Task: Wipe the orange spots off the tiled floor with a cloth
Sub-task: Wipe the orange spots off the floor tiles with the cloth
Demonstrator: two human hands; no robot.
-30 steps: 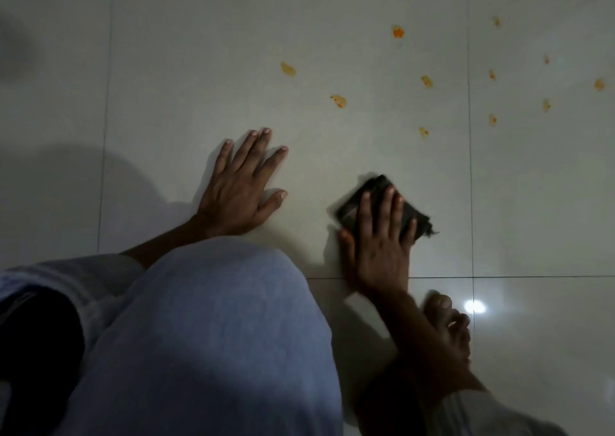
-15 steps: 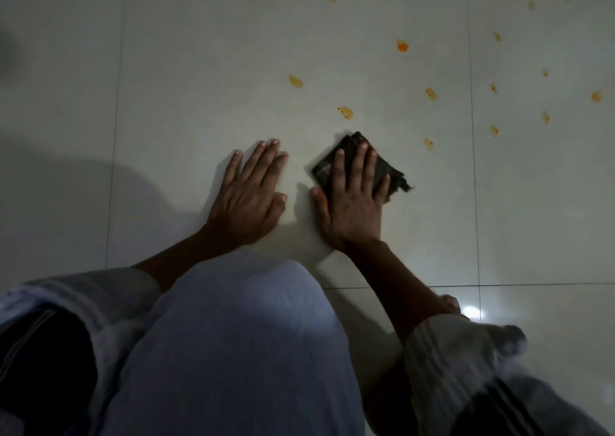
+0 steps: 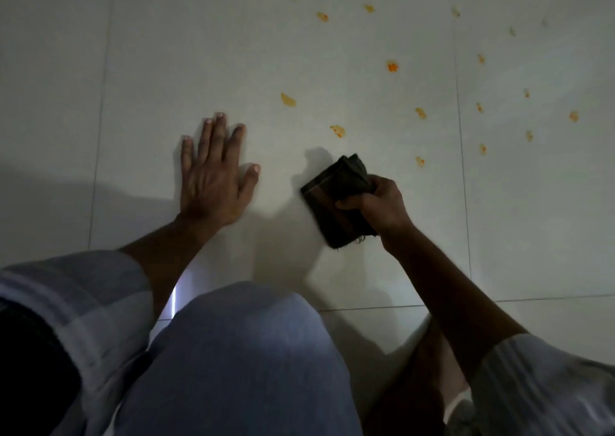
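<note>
Your left hand lies flat on the tiled floor, fingers straight and spread a little, palm down as a brace; it holds nothing. Below it your knee in pale soft fabric fills the bottom of the view, with a light sleeve at the left edge.

Just right of that hand, apart from it, is the cloth: a dark, folded pad, roughly rectangular, with a frayed lower corner. It looks soft and light, so expect it to bunch or unfold if you drag it by one edge. Your right hand grips its right side, fingers curled around the fold and thumb across the top; whether its underside touches the tile I cannot tell. For scrubbing, a flat palm over the middle of the pad would likely press it more evenly than this edge grip.

The floor is smooth, glossy pale tile with thin grout lines, probably slippery under a damp cloth. Ahead and to the right lie the orange spots: the nearest spot sits just beyond the cloth, a brighter spot farther up, and small flecks scatter across the neighbouring tile at right. None looks wiped yet.
</note>
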